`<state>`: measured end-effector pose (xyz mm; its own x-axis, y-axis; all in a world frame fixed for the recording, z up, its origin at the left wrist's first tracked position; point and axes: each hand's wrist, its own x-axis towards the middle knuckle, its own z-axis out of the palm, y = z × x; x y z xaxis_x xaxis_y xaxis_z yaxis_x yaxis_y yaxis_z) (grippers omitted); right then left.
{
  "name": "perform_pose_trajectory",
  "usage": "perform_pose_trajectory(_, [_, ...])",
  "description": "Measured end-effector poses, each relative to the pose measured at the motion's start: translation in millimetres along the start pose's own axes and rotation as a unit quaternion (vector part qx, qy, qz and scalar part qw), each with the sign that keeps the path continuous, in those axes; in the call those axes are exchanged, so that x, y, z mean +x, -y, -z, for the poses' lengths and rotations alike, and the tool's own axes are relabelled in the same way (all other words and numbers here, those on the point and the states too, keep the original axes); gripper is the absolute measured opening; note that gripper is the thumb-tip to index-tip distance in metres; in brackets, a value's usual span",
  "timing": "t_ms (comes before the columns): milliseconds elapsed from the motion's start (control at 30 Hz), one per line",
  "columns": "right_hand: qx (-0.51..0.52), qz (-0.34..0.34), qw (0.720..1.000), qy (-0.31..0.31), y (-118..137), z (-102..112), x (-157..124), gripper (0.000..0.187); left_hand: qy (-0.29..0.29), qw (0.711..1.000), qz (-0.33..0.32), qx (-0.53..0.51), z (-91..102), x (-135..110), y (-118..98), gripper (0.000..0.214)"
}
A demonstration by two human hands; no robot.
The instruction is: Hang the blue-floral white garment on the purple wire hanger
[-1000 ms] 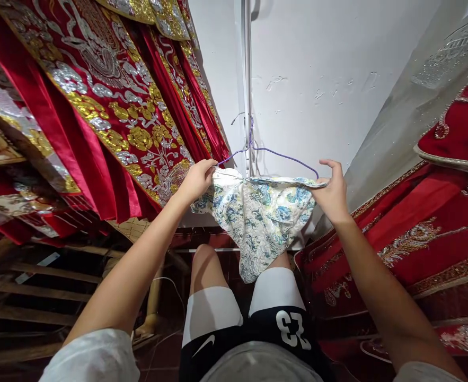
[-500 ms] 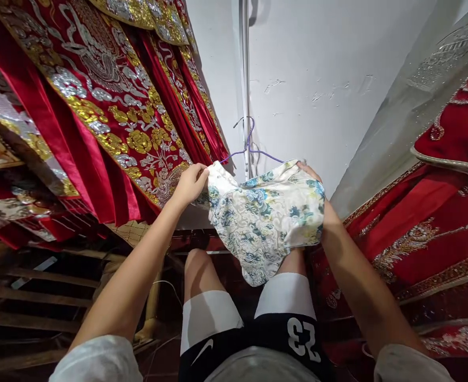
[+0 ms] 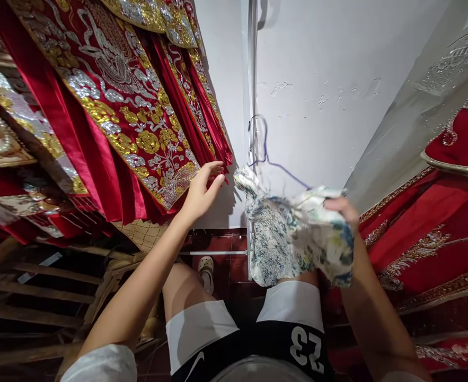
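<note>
Garment (image 3: 273, 239) shifted right | left hand (image 3: 204, 193): beside it, fingers apart | right hand (image 3: 344, 209): clamping it

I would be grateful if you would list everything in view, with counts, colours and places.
floral garment: one, white and blue, centre
hanger: one, purple, above the garment
pole: one, silvery, upright by the wall
wall: white, behind
embroidered cloth: several pieces, red, gold and silver, left
beaded cloth: count unclear, red, right
translucent sheet: one, greyish, right
slatted furniture: count unclear, brown, lower left
floor: dark red tiles, below
shoe: one visible, pale, on a foot
shorts: one pair, black, lower centre
left hand: one, bare, open, near the embroidered cloth
right hand: one, bare, grip on the garment
</note>
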<state>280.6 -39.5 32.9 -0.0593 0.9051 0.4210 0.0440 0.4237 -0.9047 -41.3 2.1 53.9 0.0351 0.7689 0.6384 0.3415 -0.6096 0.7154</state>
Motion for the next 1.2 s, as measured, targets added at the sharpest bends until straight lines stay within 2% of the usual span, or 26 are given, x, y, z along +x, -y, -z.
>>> perform_pose_trajectory(67, [0.075, -0.063, 0.985, 0.141, -1.4, -22.9, -23.9, 0.039, 0.078, 0.997, 0.025, -0.007, -12.8, -4.3, -18.3, 0.033])
perform_pose_trajectory(133, [0.069, -0.061, 0.956, 0.277, 1.0, -49.6, -40.1, 0.034, 0.144, 0.987, 0.063, 0.013, -21.6, -7.9, -32.1, 0.042])
perform_pose_trajectory(200, [0.015, -0.017, 0.936, 0.352, 6.5, -72.5, -47.9, 0.027, 0.174, 0.980, 0.086, 0.049, -23.7, -10.5, -41.2, 0.043])
perform_pose_trajectory(233, [-0.007, 0.008, 0.933, 0.360, 9.6, -80.4, -49.4, 0.025, 0.182, 0.977, 0.091, 0.058, -21.9, -11.2, -44.5, 0.041])
perform_pose_trajectory(300, [-0.012, 0.045, 0.943, 0.330, 13.6, -86.5, -50.1, 0.022, 0.203, 0.973, 0.107, 0.038, -13.7, -10.9, -49.6, 0.035])
perform_pose_trajectory(367, [0.016, 0.052, 0.957, 0.286, 12.0, -80.8, -50.5, 0.026, 0.229, 0.964, 0.133, 0.002, -0.8, -7.2, -54.1, 0.029])
perform_pose_trajectory(433, [0.043, 0.028, 0.968, 0.246, 3.8, -68.8, -52.6, 0.026, 0.247, 0.957, 0.155, -0.005, 13.7, 1.0, -57.1, 0.024])
perform_pose_trajectory(500, [0.056, -0.004, 0.975, 0.214, -9.9, -57.2, -56.6, 0.024, 0.241, 0.957, 0.160, 0.024, 26.8, 14.6, -56.3, 0.019])
perform_pose_trajectory(600, [0.077, -0.041, 0.979, 0.182, -35.1, -50.1, -64.8, 0.025, 0.210, 0.967, 0.127, 0.065, 36.2, 44.2, -44.4, 0.019])
perform_pose_trajectory(700, [0.111, -0.065, 0.979, 0.155, -59.1, -56.9, -74.2, 0.027, 0.197, 0.975, 0.093, 0.034, 27.8, 80.4, -26.7, 0.025])
perform_pose_trajectory(767, [0.145, -0.080, 0.975, 0.146, -72.3, -65.4, -81.2, 0.029, 0.176, 0.979, 0.100, 0.000, 14.4, 104.6, -19.0, 0.022])
perform_pose_trajectory(833, [0.178, -0.102, 0.968, 0.141, -83.2, -73.9, -88.9, 0.031, 0.147, 0.981, 0.122, -0.014, -0.7, 125.6, -18.0, 0.016])
perform_pose_trajectory(900, [0.198, -0.132, 0.962, 0.133, -91.9, -80.6, -96.9, 0.032, 0.142, 0.980, 0.140, -0.012, -14.1, 140.6, -22.6, 0.013])
perform_pose_trajectory(967, [0.206, -0.161, 0.957, 0.125, -98.6, -84.7, -103.7, 0.033, 0.170, 0.974, 0.147, -0.004, -24.2, 147.7, -29.3, 0.012])
perform_pose_trajectory(1067, [0.201, -0.191, 0.954, 0.118, -104.2, -86.4, -106.8, 0.035, 0.229, 0.959, 0.164, 0.018, -33.5, 145.0, -35.2, 0.014])
perform_pose_trajectory(1133, [0.178, -0.203, 0.956, 0.114, -104.7, -86.2, -100.9, 0.038, 0.248, 0.952, 0.178, 0.038, -37.1, 138.4, -33.9, 0.016])
perform_pose_trajectory(1200, [0.119, -0.203, 0.966, 0.108, -103.5, -87.6, -86.5, 0.043, 0.242, 0.954, 0.169, 0.057, -40.4, 132.0, -28.8, 0.019])
